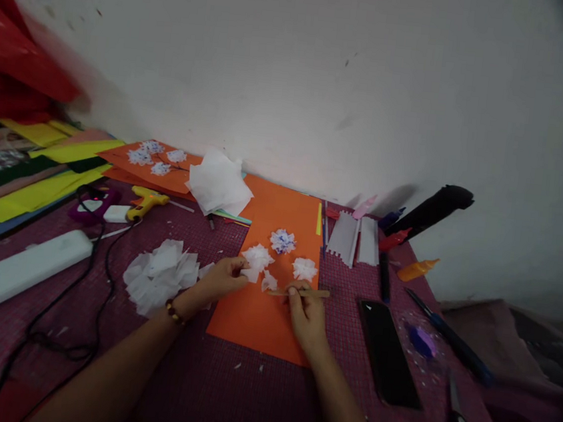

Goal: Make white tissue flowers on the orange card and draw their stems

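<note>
Orange paper (253, 332) lies on the purple bench (203, 384), between the two forearms. On it sit a blue-flecked paper flower (283, 241) at the top, a left white flower (257, 255) and a right white flower (304, 269) below it, and a small crumpled tissue piece (269, 281) lower down between those two. My right hand (307, 313) grips a flat brown stick (322, 294) held roughly level, its left end close by the tissue piece. My left hand (224, 277) has its fingertips drawn together at the edge of the left white flower; whether they pinch any paper, I cannot tell. Loose white tissue sheets (160, 275) are heaped left of the orange paper, with a yellow glue gun (146, 204) behind them. To the right rests a black smartphone (390, 353).
</note>
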`<state>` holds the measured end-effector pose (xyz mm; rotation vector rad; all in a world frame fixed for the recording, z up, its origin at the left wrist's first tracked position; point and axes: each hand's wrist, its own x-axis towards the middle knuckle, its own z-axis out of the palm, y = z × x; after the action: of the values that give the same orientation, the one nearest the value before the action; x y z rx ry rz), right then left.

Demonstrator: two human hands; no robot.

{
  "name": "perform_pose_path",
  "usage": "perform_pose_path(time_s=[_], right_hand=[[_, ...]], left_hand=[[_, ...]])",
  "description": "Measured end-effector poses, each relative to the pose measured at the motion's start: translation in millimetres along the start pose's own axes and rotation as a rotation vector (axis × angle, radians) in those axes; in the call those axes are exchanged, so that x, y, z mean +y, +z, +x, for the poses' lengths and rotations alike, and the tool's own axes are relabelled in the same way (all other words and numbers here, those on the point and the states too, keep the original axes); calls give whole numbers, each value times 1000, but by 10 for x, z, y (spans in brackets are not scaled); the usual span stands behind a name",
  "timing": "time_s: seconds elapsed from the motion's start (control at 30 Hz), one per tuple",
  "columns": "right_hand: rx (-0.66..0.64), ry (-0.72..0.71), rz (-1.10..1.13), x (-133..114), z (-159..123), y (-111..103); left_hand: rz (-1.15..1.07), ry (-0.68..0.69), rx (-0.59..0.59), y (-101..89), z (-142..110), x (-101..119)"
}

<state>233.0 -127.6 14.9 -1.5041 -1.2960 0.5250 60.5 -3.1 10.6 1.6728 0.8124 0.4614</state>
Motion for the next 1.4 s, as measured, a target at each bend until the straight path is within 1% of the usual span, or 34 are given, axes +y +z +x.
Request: perform_pose_path(time_s=[0.17,0.33,0.53,0.7,0.8,1.0,1.17,1.33,1.4], right_hand=[[-46,-26,-72,-8,3,32],[-110,-29,-81,-9,4,67],[-125,-59,-138,21,-16,71],[-112,-87,-154,33,-7,66],[-87,-81,-153,39,12,64],[-62,-74,-156,43,54,51],[27,-72,-48,20,12,8],[-52,-84,-106,10,-5,5],[-64,-84,-123,19,6,21]], left_hand=[[-23,-2,3,-19,12,-24],[-11,8,6,-16,6,-14],[2,59,2,-16,15,-12],[40,123,-18,-18,34,-85],[79,133,-28,-10,29,-99],[171,99,-18,9,6,-33],[149,64,-9,4,12,-34],[93,43,6,0,25,-70],[72,46,0,3,22,-68]])
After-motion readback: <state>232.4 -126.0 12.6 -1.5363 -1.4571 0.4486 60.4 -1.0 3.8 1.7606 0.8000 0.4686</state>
